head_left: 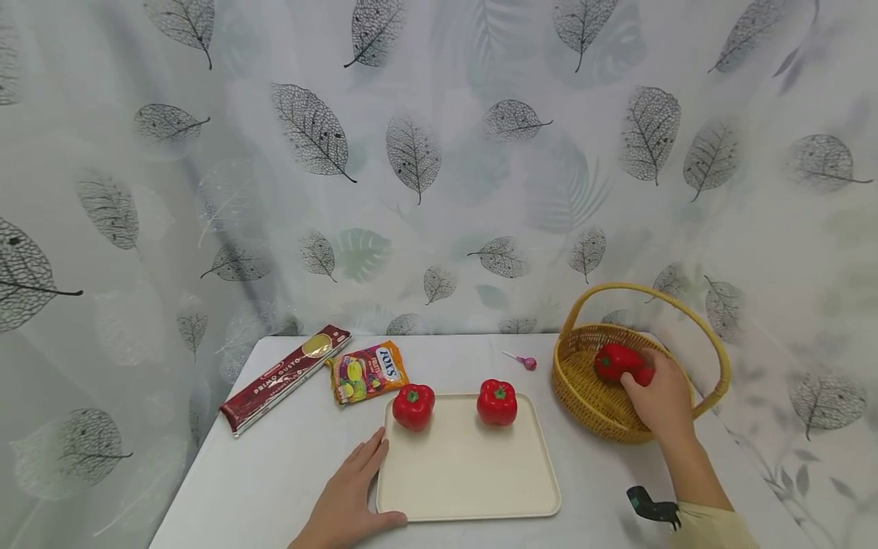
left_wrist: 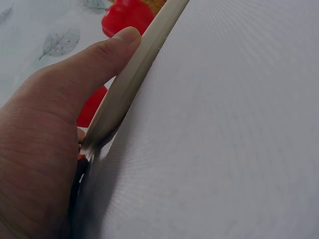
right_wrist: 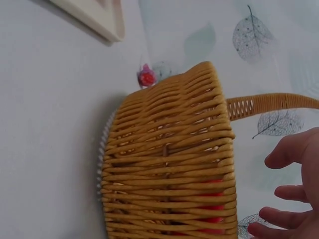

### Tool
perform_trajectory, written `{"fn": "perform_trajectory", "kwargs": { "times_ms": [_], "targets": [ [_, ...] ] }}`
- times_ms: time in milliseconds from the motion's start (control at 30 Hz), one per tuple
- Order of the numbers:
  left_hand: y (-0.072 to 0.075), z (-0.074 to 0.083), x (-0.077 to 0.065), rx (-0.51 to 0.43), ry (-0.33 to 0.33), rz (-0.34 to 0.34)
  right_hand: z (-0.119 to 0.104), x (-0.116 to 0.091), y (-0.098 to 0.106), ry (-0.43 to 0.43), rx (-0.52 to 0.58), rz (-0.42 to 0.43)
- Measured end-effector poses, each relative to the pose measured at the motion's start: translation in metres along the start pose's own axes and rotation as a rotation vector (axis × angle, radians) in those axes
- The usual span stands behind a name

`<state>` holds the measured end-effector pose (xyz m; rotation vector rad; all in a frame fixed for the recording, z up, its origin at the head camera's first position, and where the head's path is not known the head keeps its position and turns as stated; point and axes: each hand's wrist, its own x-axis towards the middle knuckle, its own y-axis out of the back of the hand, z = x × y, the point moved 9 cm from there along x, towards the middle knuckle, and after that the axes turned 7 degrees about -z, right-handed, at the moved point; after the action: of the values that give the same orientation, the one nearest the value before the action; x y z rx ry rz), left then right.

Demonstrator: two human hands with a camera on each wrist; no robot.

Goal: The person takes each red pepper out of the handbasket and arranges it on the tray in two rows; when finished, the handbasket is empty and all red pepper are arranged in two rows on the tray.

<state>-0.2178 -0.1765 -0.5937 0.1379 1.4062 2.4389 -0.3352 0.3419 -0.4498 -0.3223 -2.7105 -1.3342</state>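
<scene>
My left hand (head_left: 350, 488) rests at the near left corner of a cream rectangular tray (head_left: 473, 480), its fingers along the left side and its thumb (left_wrist: 127, 37) against the near rim. Two red bell peppers stand on the tray's far part, one pepper (head_left: 414, 407) at the left corner and another pepper (head_left: 497, 402) to the right. Over a wicker basket (head_left: 593, 404) reaches my right hand (head_left: 661, 393), overlapping red peppers (head_left: 613, 361) inside it in the head view. The right wrist view has the fingers (right_wrist: 286, 217) spread above the basket rim, nothing visible between them.
A long dark red packet (head_left: 284, 380) lies at the table's left, beside an orange Fox's candy bag (head_left: 368, 372). Between tray and basket, toward the back, is a lollipop (head_left: 527, 362). The basket's tall handle (head_left: 638, 287) arches up, and a leaf-print curtain (head_left: 439, 191) hangs behind.
</scene>
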Motion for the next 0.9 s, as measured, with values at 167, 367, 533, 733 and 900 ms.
{"fn": "perform_trajectory", "kwargs": {
  "times_ms": [167, 367, 533, 733, 900],
  "targets": [
    [0.0, 0.001, 0.0, 0.0, 0.001, -0.004, 0.011, 0.004, -0.005, -0.024, -0.016, -0.026],
    [0.0, 0.001, 0.0, 0.0, 0.002, -0.004, 0.021, 0.009, -0.01, -0.061, -0.039, -0.066],
    [0.001, 0.0, -0.001, 0.006, 0.002, 0.004, 0.028, 0.011, -0.013, -0.111, -0.038, -0.099],
    [0.001, 0.001, -0.001, -0.008, 0.001, -0.008, 0.033, 0.012, -0.016, -0.109, -0.035, -0.08],
    [0.001, 0.001, -0.002, -0.013, -0.002, -0.006, 0.036, 0.012, -0.017, -0.1, -0.05, -0.064]
  ]
}}
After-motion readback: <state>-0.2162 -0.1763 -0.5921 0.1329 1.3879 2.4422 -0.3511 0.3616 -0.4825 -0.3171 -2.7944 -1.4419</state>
